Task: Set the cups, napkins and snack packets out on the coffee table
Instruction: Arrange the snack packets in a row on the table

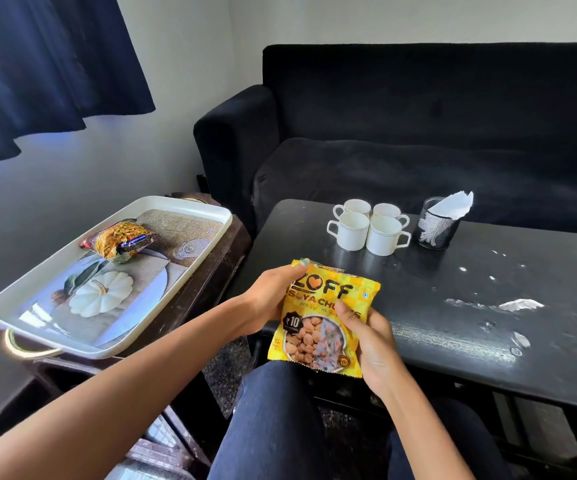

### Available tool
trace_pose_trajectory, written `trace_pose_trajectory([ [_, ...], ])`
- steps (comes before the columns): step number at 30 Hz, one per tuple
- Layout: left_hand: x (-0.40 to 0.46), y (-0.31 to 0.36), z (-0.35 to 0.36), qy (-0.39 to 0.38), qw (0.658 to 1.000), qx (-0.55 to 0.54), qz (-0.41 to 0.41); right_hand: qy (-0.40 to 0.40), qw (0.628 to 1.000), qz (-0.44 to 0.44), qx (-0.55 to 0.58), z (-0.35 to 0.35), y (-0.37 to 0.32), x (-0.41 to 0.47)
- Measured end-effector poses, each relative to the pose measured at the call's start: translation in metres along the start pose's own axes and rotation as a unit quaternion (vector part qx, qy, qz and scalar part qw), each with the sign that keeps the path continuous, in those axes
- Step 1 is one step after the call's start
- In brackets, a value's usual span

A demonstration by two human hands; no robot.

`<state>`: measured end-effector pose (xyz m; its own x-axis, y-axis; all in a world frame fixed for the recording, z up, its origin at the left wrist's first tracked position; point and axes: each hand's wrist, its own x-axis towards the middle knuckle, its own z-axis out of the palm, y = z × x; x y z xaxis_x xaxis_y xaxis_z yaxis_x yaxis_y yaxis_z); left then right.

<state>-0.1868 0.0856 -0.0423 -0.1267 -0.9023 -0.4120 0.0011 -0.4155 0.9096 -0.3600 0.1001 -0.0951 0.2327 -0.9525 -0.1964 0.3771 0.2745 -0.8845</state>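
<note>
Both hands are gripping the yellow packet (321, 320): the left hand (273, 299) pinching its top corner, the right hand (371, 341) curling round its right edge. It is hanging upright over the near counter (487, 306) edge, with the cups (366, 225) lying ahead, beyond it.

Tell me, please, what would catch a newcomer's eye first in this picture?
The bright yellow snack packet, held by both hands over the near edge of the black coffee table. Next, four white cups clustered at the table's far side beside a napkin holder, and the white tray at left carrying another packet.
</note>
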Motion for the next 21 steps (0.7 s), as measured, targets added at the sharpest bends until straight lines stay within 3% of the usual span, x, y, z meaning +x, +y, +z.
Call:
trace_pose_trajectory([
  [2,-0.0006,0.0004,0.0021,0.054,0.998,-0.015,0.028,0.002,1.0,-0.003,-0.001,0.0012,0.0001,-0.0002],
  [6,-0.002,0.0002,0.0045,0.093,0.993,0.006,0.069,-0.01,1.0,-0.005,0.006,0.0049,-0.0006,-0.0008],
  [12,0.0,0.0054,0.0001,0.13,0.985,-0.057,0.099,-0.109,0.994,0.023,0.004,0.0038,-0.0003,-0.0052],
  [16,0.0004,0.0055,-0.0025,0.094,0.991,-0.066,0.065,-0.09,0.996,-0.003,-0.001,0.0056,0.0051,-0.0039],
  [21,-0.0051,0.0007,-0.0013,0.005,0.999,0.041,0.017,-0.088,0.996,0.002,0.005,0.0035,0.0059,-0.0012],
])
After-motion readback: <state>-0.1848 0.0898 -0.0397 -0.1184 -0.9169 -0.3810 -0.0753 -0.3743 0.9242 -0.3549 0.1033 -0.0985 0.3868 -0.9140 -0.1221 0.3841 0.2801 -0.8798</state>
